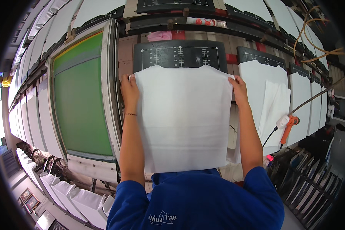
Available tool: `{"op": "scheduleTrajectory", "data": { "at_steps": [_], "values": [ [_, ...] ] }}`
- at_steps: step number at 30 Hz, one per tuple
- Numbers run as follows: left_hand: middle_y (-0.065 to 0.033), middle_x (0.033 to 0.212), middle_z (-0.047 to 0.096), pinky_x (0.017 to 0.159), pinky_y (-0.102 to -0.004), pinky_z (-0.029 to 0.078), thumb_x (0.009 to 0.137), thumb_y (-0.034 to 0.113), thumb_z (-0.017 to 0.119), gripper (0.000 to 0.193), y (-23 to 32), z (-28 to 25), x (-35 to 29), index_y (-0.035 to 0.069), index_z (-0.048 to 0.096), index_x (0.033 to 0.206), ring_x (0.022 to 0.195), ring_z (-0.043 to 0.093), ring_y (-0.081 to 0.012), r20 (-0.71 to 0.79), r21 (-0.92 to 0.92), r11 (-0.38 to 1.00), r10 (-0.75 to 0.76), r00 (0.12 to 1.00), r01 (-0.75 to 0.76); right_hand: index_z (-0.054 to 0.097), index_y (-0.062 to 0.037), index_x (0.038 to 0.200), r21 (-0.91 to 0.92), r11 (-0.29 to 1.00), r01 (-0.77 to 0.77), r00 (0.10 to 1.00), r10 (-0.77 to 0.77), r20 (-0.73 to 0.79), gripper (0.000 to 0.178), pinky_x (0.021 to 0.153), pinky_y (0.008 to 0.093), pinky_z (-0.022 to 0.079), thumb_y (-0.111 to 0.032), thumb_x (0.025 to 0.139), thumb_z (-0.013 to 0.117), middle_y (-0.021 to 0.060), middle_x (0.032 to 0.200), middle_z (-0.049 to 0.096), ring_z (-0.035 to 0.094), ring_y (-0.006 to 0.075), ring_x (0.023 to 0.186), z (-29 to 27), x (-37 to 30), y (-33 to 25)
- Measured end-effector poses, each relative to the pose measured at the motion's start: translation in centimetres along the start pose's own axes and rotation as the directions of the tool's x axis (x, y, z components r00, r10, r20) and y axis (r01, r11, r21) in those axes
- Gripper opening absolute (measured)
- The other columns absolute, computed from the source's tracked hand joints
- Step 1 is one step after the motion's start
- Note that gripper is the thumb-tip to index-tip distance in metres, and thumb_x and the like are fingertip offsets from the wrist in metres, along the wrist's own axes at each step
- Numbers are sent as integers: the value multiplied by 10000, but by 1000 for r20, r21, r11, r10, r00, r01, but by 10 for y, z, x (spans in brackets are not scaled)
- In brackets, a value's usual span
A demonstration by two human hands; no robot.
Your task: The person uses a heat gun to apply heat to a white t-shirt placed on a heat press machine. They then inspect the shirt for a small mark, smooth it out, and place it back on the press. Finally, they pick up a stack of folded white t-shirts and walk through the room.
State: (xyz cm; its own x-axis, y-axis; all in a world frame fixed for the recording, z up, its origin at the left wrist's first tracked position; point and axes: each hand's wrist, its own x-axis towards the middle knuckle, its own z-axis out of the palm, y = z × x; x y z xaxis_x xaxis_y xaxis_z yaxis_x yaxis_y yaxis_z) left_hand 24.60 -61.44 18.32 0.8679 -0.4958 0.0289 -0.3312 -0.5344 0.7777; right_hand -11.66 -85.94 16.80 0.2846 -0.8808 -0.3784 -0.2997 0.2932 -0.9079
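While the person is leaning over the dark board [180,55], both hands are holding a white piece of cloth [183,119] by its upper corners. The left hand [130,91] is gripping the left corner with its fingers curled around the edge, and the right hand [238,89] is pinching the right corner the same way. The cloth is lying spread over the board, covering all but the top strip with its white ruler marks, and its lower edge is reaching down to the person's blue shirt [195,199].

To my eye, laying it well is calling for an even pull from both corners, so the top edge is sitting level under the marks and the middle dip is meeting the centre line. Both sides should be hanging over the board by the same amount, with no ripple left in the middle.

Some things are staying out of sight from here. The fingertips are tucked behind the cloth, so how firmly they are pinching I cannot tell. The board's lower half is hidden under the cloth. A green screen frame [82,99] is standing just to the left, and an orange tool [289,128] is resting on the neighbouring white-covered board [262,82], its nozzle being too small to make out.
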Motion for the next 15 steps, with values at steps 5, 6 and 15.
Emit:
{"op": "scheduleTrajectory", "data": {
  "at_steps": [5, 6, 15],
  "values": [
    [-273, 1033, 614, 833, -442, 470, 980, 212, 524, 278, 13, -26, 7, -61, 543, 1025, 960, 594, -428, 141, 133, 982, 115, 983, -134, 611, -18, 975, 31, 992, 122, 991, -120, -63, 219, 647, 195, 369, -220, 911, 667, -40, 794, 544, 460, 41, 719, 3, -2, -8],
    [-273, 1036, 614, 835, -440, 471, 980, 210, 526, 275, 13, -28, 10, -61, 546, 1022, 964, 595, -426, 165, 161, 976, 121, 979, -147, 613, -16, 973, -3, 990, 142, 986, -142, -92, 226, 645, 192, 366, -226, 912, 668, -41, 790, 539, 455, 40, 715, 1, -1, -9],
    [-250, 981, 633, 808, -429, 470, 978, 214, 517, 285, 0, 2, 46, -66, 562, 1002, 915, 599, -423, 41, -37, 994, 106, 993, -105, 622, -6, 975, -3, 978, 209, 973, -208, -98, 243, 638, 195, 366, -239, 918, 662, -44, 766, 538, 449, 41, 697, 9, 44, -17]
  ]
}}
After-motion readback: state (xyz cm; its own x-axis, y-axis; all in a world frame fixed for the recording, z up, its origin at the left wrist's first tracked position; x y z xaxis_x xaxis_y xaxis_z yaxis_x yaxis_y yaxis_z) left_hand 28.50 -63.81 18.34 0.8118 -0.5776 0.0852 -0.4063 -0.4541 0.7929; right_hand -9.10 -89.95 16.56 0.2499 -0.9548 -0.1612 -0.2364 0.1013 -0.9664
